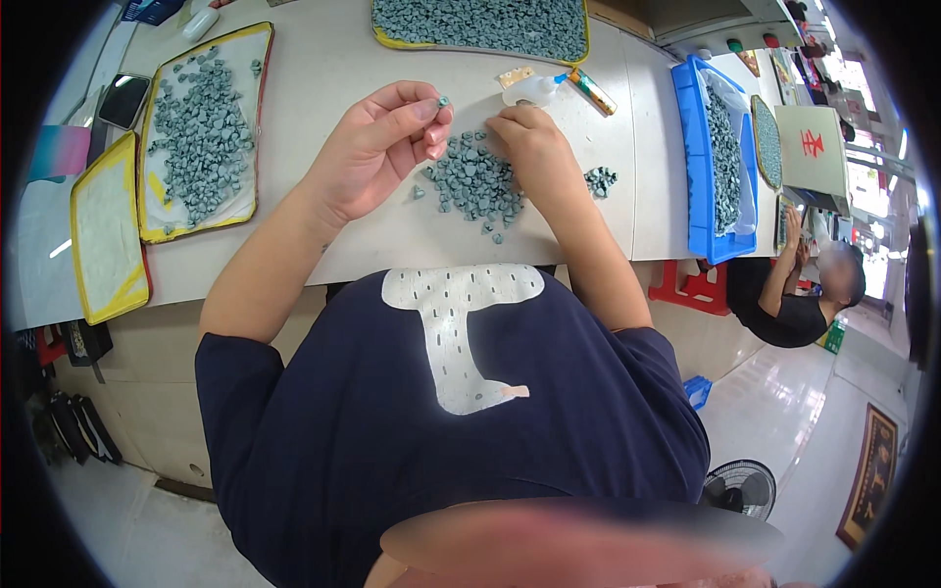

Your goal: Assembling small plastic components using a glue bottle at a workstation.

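Observation:
Raised over the table, my left hand (pixel 387 147) pinches a small grey-green piece (pixel 444 101) between thumb and forefinger; its other fingers curl loosely. My right hand (pixel 537 157) is low at the upper right side of a loose pile of grey-green pieces (pixel 475 181). Its fingers are bent and drawn together, and whatever is at their tips is hidden. Just beyond that hand lies a translucent white squeeze bottle (pixel 534 90) with a blue tip. To its right is a small green and orange tube (pixel 592 90). A smaller cluster of dark pieces (pixel 601 181) sits right of my right wrist.
Yellow-edged trays stand at the left (pixel 253 186) and far side (pixel 480 49), both bearing pieces. Another yellow-edged tray (pixel 108 230) overlaps the left one. A phone (pixel 124 101) lies nearby. At the right is a blue bin (pixel 698 186) of pieces; a co-worker (pixel 784 294) sits beyond.

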`<state>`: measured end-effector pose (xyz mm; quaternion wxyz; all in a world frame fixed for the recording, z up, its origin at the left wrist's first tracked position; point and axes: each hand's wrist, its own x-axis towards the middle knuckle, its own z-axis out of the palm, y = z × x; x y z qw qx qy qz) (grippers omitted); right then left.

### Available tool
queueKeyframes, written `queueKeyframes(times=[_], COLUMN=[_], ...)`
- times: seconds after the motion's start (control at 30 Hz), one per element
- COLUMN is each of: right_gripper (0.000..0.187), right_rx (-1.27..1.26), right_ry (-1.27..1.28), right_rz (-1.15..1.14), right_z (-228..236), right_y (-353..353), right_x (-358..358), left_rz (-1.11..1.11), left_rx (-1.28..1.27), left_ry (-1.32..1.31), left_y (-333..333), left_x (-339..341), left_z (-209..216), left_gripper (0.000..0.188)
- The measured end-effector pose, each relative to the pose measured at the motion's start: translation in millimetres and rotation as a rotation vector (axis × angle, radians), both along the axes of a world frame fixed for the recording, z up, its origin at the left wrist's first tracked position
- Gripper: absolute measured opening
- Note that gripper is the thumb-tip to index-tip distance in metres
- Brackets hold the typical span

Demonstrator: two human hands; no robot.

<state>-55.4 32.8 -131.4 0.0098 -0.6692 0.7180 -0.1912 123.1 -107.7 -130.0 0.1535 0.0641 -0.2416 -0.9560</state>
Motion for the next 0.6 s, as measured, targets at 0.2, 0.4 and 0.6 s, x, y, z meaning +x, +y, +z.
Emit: queueKeyframes(times=[0.2, 0.4, 0.6], right_gripper=[0.021, 0.017, 0.02], right_rx=[-0.075, -0.23, -0.298], right_ry=[-0.353, -0.857, -1.043], right_rz=[-0.178, -0.172, -0.07], right_z=[10.7, 31.2, 39.0], right_y=[4.1, 4.9, 4.7], right_x=[8.5, 26.2, 42.2], left_rz=[-0.034, -0.129, -0.138], left_rx=[-0.019, -0.065, -0.052], left_ry=[0.006, 0.001, 0.027], left_y=[3.8, 14.2, 17.5], left_x=[0.4, -1.9, -1.5], left_z=[-5.4, -4.1, 1.5], left_gripper=[0.011, 0.011, 0.01])
